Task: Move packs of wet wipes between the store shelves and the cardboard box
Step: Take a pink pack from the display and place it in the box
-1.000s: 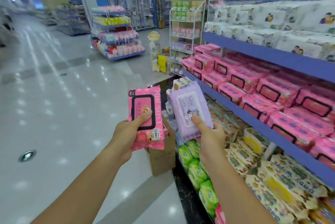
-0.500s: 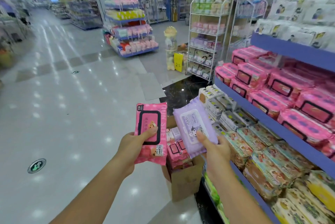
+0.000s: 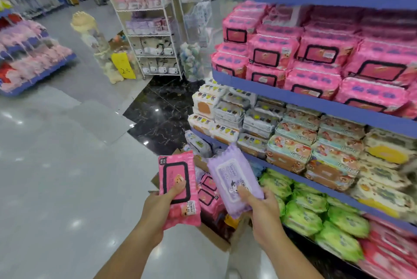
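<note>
Shelves [image 3: 320,104] rise ahead and to right of your right hand [image 3: 264,213]. Pink packs [image 3: 316,75] stacked on board well above it. White and patterned packs [image 3: 291,143] on board just beyond it. Green packs [image 3: 302,220] on lowest board, beside your wrist. Cardboard box [image 3: 214,240] stands on floor [image 3: 56,188], below and between left hand [image 3: 155,208] and right hand.

Left hand [image 3: 158,207] grips pink pack [image 3: 178,188], right hand [image 3: 262,212] purple pack [image 3: 234,180]

White wire rack [image 3: 140,9], yellow price sign [image 3: 123,65], cream figure [image 3: 84,23], black marble floor [image 3: 162,109]
</note>
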{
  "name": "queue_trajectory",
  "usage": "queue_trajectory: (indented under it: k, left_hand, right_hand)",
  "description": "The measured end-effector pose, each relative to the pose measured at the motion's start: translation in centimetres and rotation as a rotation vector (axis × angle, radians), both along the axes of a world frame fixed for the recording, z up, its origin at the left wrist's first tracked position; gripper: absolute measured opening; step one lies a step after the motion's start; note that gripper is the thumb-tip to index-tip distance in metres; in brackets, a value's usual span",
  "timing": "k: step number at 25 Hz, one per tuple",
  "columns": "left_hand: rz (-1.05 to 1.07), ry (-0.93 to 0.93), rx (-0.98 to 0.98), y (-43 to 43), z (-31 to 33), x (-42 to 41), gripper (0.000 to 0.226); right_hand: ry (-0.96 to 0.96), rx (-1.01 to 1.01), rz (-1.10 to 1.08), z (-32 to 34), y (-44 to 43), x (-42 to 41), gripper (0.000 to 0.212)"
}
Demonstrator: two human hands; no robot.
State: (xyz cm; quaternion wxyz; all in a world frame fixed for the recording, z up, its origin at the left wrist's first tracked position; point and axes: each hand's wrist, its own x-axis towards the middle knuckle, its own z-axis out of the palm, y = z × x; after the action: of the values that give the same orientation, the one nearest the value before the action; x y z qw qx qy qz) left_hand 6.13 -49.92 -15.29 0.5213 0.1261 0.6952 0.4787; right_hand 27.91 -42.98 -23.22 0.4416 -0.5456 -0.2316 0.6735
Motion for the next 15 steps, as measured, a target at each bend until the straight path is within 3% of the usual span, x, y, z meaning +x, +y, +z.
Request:
queue_trajectory:
  k: [9, 13, 15]
  left_hand:
    - [-0.350, 0.018, -0.169, 11.7, -8.6, -11.6, 0.037]
    - [-0.461, -0.026, -0.295, 16.0, -14.3, -18.2, 0.046]
    - [-0.501, -0.048, -0.365, 18.1, -18.0, -21.1, 0.047]
  right_hand:
    - [-0.110, -0.214, -0.342, -9.9, 3.2, -7.1, 0.048]
    - [-0.216, -0.430, -0.371, -16.2, 2.2, -13.3, 0.079]
    - [-0.280, -0.517, -0.431, -18.7, 2.8, -17.3, 0.083]
